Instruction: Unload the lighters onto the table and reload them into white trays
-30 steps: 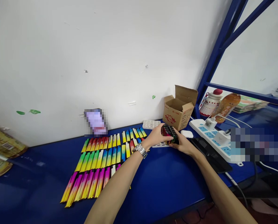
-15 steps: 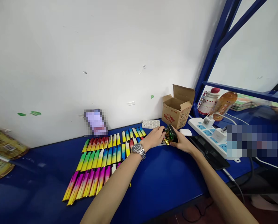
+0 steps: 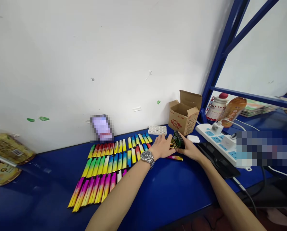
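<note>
A compact bundle of lighters [image 3: 178, 141] is held between my two hands, its dark, shiny ends facing up. My right hand [image 3: 189, 150] grips the bundle from the right side. My left hand [image 3: 161, 146], on the arm with the metal watch, presses in at the bundle's left side with its fingers bent; its fingertips are partly hidden. A single pink and yellow lighter [image 3: 176, 158] lies on the table just below the hands. To the left, several rows of coloured lighters [image 3: 102, 165] lie side by side, partly covered by my left forearm.
An open cardboard box [image 3: 183, 120] stands against the wall, beside a white slotted tray [image 3: 157, 130]. On the right are a white case [image 3: 193, 139], a black flat object [image 3: 217, 158] and a power strip [image 3: 214, 138] with plugs. A phone [image 3: 102, 127] leans on the wall.
A lighter that stuck out of the bundle toward me no longer shows there. A pink and yellow lighter now shows on the table below my hands. The view has shifted slightly.
</note>
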Tool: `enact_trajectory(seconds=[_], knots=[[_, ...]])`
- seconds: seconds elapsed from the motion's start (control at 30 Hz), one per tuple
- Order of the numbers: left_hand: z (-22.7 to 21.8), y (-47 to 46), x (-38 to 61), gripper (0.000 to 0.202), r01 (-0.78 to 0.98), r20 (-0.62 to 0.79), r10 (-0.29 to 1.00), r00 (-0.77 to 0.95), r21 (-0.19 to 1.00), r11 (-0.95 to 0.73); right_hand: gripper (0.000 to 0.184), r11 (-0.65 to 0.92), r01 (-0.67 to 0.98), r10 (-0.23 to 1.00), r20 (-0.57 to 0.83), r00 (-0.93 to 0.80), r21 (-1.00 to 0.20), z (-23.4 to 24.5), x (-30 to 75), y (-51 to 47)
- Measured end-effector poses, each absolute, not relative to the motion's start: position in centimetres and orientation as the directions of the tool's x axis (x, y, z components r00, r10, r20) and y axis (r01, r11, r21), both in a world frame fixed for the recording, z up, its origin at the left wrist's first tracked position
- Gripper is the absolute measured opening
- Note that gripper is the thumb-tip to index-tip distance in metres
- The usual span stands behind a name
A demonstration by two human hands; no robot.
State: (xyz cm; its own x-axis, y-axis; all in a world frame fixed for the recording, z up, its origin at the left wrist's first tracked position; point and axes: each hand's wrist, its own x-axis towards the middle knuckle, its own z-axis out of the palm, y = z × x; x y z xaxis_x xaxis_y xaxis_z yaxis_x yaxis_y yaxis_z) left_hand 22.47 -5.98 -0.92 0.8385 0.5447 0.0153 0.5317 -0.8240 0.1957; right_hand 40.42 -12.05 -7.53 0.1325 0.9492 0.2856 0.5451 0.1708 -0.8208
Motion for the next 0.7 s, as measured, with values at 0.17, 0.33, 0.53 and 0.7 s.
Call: enact_trajectory(seconds=[0.17,0.33,0.53,0.7], knots=[[-1.2,-5.8,22.3,0.053,0.465,0.039,0.473,0.88,0.13,-0.876,0.091,0.162,0.531,0.955,0.268,0.127,-0.832,-7.5,40.4,-12.1],[-1.1,-5.8,23.2,0.052,0.457,0.021,0.458,0.889,0.053,-0.888,0.089,0.174,0.52,0.944,0.293,0.155,-0.836,-7.7,40.3,-12.1],[-0.8,-5.1,23.6,0.046,0.449,0.041,0.455,0.889,0.109,-0.887,0.084,0.174,0.56,0.924,0.331,0.192,-0.81,-7.8,39.9,-12.2],[-1.6,-5.2,23.3,0.029,0.534,0.138,0.558,0.818,0.179,-0.826,0.084,0.168,0.591,0.919,0.342,0.196,-0.789,-7.7,39.7,-12.2]])
